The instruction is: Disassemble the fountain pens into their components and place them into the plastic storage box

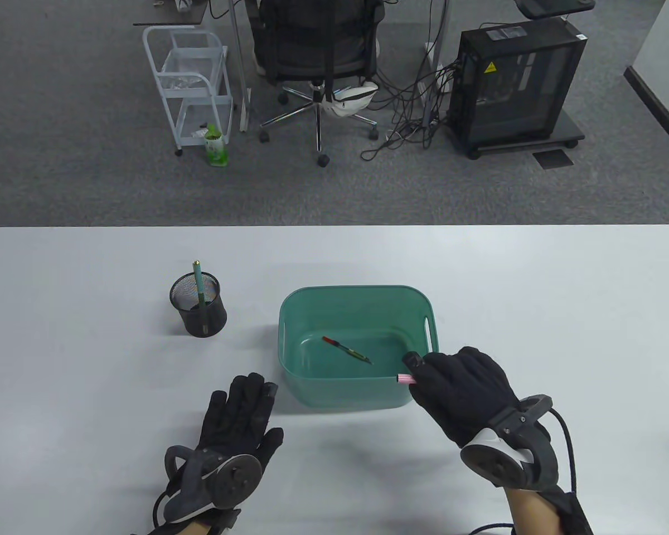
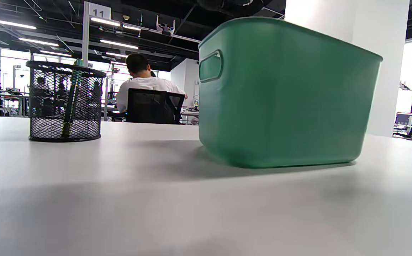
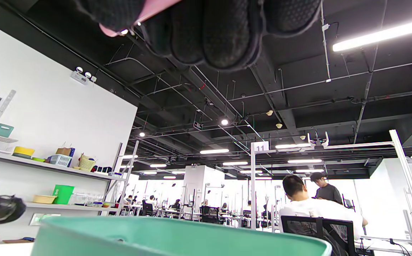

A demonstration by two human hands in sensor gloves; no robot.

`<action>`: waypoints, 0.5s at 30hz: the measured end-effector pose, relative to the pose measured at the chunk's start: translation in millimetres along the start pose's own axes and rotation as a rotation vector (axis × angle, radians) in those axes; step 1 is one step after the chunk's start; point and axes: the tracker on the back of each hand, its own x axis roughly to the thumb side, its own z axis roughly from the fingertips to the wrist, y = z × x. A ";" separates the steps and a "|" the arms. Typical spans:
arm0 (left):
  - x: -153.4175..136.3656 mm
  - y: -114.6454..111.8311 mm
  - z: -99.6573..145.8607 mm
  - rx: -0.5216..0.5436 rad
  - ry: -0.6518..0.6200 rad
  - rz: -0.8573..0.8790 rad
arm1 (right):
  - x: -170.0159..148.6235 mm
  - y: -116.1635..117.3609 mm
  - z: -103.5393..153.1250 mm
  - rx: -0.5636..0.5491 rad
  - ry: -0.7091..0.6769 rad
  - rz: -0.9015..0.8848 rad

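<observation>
A green plastic storage box (image 1: 298,390) stands mid-table, with a thin red-and-green pen part (image 1: 346,350) lying on its floor. My right hand (image 1: 457,384) hovers at the box's near right corner, fingers curled round a pink pen piece (image 1: 405,379) whose end pokes out over the rim. From the right wrist, the pink piece (image 3: 149,14) shows between the curled fingers (image 3: 209,32) above the box rim (image 3: 177,231). My left hand (image 1: 240,412) rests flat on the table, left of the box, holding nothing. A green pen (image 1: 199,284) stands in a black mesh cup (image 1: 198,306).
The mesh cup (image 2: 65,101) and box (image 2: 280,96) fill the left wrist view. Beyond the table's far edge are an office chair (image 1: 318,50), a white cart (image 1: 192,83) and a computer tower (image 1: 515,83). People sit at desks in the background.
</observation>
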 end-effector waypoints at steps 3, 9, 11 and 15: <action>0.3 -1.5 0.0 -0.010 -0.005 -0.002 | -0.9 3.9 0.1 0.017 0.002 0.004; 1.4 -0.9 -0.1 -0.024 -0.009 -0.002 | -1.0 10.0 0.6 0.044 0.001 0.010; 1.5 -0.7 -0.2 -0.026 -0.010 -0.001 | -1.1 11.5 0.6 0.050 0.001 0.009; 1.3 -0.9 -0.2 -0.028 -0.011 0.002 | -1.0 15.3 0.6 0.064 0.001 0.006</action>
